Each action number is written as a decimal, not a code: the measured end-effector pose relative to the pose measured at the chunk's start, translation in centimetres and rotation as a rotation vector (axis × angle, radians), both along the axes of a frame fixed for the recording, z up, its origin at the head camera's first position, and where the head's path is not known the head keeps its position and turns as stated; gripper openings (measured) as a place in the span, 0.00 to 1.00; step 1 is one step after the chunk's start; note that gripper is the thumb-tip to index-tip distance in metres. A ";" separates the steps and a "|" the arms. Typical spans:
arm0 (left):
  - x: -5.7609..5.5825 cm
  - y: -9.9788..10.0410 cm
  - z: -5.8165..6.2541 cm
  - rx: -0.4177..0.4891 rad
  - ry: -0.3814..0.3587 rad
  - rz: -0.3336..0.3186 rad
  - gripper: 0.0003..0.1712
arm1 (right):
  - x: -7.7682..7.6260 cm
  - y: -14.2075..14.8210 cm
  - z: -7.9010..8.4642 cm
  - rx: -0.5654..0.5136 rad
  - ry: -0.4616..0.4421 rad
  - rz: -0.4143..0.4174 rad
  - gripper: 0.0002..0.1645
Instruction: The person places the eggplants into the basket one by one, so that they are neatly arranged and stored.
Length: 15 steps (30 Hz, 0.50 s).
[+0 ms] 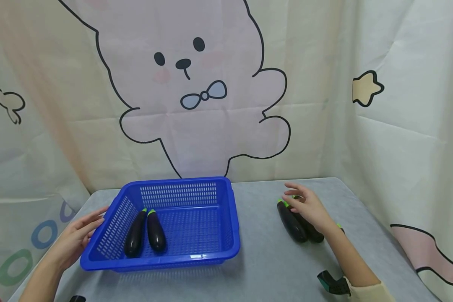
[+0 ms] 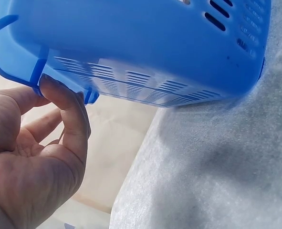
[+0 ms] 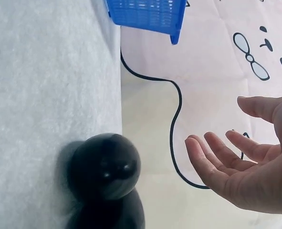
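Observation:
My left hand is at the left side of a blue plastic basket, its bent fingers and thumb gripping the rim in the left wrist view. Inside the basket, toward its left end, lie two dark eggplants with green stem ends, a left one and a right one. My right hand hovers over a group of eggplants on the table, fingers spread and loosely bent, nothing held. In the right wrist view a rounded eggplant end shows apart from the fingers. The forearm partly hides the group.
A grey cloth covers the table. Another green stem end pokes out behind the right forearm. The right wrist carries a black strap-like device. A printed curtain hangs right behind the table's far edge.

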<state>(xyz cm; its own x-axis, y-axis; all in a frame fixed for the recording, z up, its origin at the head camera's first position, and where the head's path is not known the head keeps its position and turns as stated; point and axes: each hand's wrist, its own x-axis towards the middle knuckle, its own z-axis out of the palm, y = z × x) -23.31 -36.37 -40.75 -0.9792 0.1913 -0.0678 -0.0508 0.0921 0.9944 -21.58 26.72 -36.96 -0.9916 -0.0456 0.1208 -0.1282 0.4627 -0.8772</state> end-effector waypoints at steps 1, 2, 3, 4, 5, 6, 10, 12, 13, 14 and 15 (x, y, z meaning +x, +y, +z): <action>0.0 0.0 0.0 -0.003 -0.002 0.002 0.23 | -0.1 0.1 -0.1 0.002 -0.003 0.000 0.35; 0.0 0.0 0.0 -0.007 -0.004 0.005 0.23 | -0.1 0.2 -0.2 0.003 -0.008 0.000 0.36; 0.0 0.0 0.0 -0.013 -0.004 0.007 0.22 | -0.2 0.3 -0.4 0.002 -0.014 0.000 0.36; 0.0 0.0 0.0 -0.017 -0.005 0.009 0.22 | -0.3 0.5 -0.5 0.003 -0.020 0.004 0.36; 0.0 0.0 0.0 -0.019 -0.005 0.011 0.22 | -0.4 0.6 -0.6 0.003 -0.024 0.006 0.36; 0.0 0.0 0.1 -0.019 -0.003 0.011 0.22 | -0.4 0.7 -0.7 0.008 -0.029 0.004 0.36; 0.0 0.0 0.0 -0.013 0.008 0.004 0.23 | -0.7 1.1 -1.2 0.035 -0.049 -0.011 0.35; 0.0 0.0 0.0 -0.011 0.010 0.001 0.23 | -0.7 1.3 -1.3 0.044 -0.061 -0.017 0.34; 0.1 0.0 0.0 -0.010 0.011 0.002 0.23 | -0.8 1.4 -1.4 0.044 -0.068 -0.018 0.34; 0.1 0.0 0.0 -0.009 0.010 0.002 0.23 | -0.8 1.5 -1.5 0.045 -0.074 -0.016 0.34; 0.1 0.0 0.0 -0.006 0.011 0.002 0.23 | -0.9 1.5 -1.6 0.042 -0.083 -0.016 0.34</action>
